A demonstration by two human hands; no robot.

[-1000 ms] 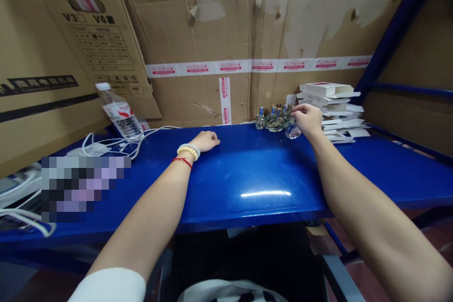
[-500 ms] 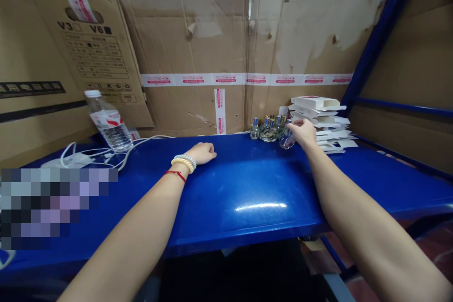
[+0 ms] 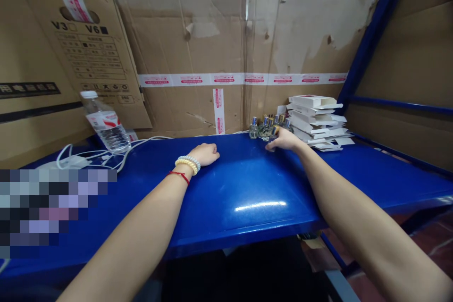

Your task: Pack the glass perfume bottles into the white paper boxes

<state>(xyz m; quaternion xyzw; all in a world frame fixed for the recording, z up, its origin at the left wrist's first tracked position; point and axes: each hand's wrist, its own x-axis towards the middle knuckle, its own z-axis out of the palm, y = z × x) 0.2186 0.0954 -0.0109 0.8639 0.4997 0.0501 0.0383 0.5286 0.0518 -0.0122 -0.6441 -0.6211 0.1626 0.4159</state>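
Several small glass bottles [image 3: 264, 131] with blue and gold caps stand in a cluster at the back of the blue table [image 3: 233, 179]. My right hand [image 3: 283, 140] reaches to the front right of the cluster, its fingers bent around a gold-capped bottle [image 3: 275, 130] that they mostly cover. My left hand [image 3: 205, 154] rests on the table left of the bottles, fingers curled in and touching nothing but the tabletop. To the right of the bottles is a stack of flat white boxes [image 3: 316, 122].
A water bottle [image 3: 108, 125] leans at the back left beside white cables [image 3: 88, 153] and a white adapter. Cardboard sheets [image 3: 191, 47] line the back. Blue metal frame bars [image 3: 377, 33] rise on the right. A blurred patch covers the left front.
My right hand has moved left, from beside the white boxes to the front of the bottle cluster. The bottle it touched at the right now stands behind the hand. My left hand has barely moved.
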